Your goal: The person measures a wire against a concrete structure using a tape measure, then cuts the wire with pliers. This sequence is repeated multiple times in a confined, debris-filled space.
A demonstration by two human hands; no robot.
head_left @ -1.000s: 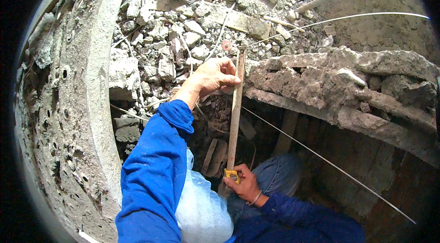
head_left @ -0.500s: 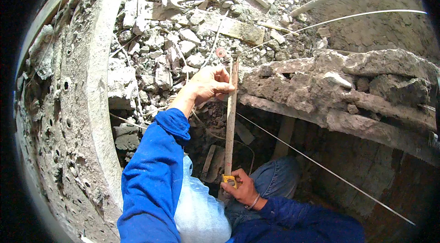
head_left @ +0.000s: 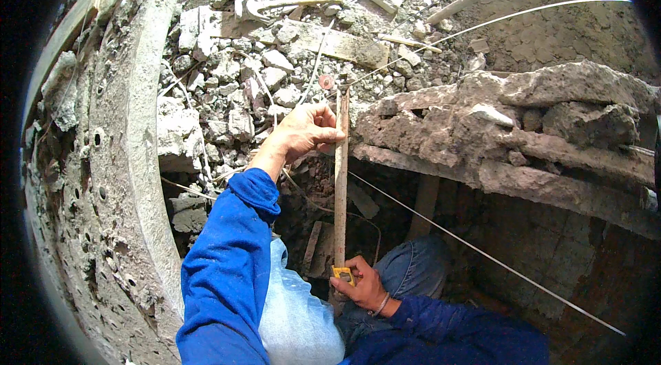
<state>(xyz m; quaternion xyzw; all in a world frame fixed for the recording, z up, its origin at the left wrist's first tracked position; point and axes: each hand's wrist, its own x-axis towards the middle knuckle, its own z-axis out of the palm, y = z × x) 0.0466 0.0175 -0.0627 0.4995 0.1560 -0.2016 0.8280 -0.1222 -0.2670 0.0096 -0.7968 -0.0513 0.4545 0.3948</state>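
Note:
My right hand (head_left: 367,287) is closed around a small yellow tape measure (head_left: 342,275), low in front of my bent knees. From its case a long, narrow, worn strip (head_left: 341,193), which looks like the tape's blade, runs straight away from me up to the rubble. Near the far end of this strip my left hand (head_left: 308,132) pinches thumb and fingers together at its left edge. Just beyond that end lies a small reddish round piece (head_left: 326,81). A thin pale line (head_left: 482,29) stretches from there to the far right.
Broken rubble (head_left: 261,76) and wood pieces spread ahead. On the right a rough concrete ledge (head_left: 475,124) juts over a dark hollow. A second thin line (head_left: 482,255) crosses that hollow diagonally. Along the left stands a pitted wall (head_left: 103,179) with a pale curved edge.
The scene has shifted slightly up and left in view. Both hands keep their holds on the tape measure and its strip, with little other movement.

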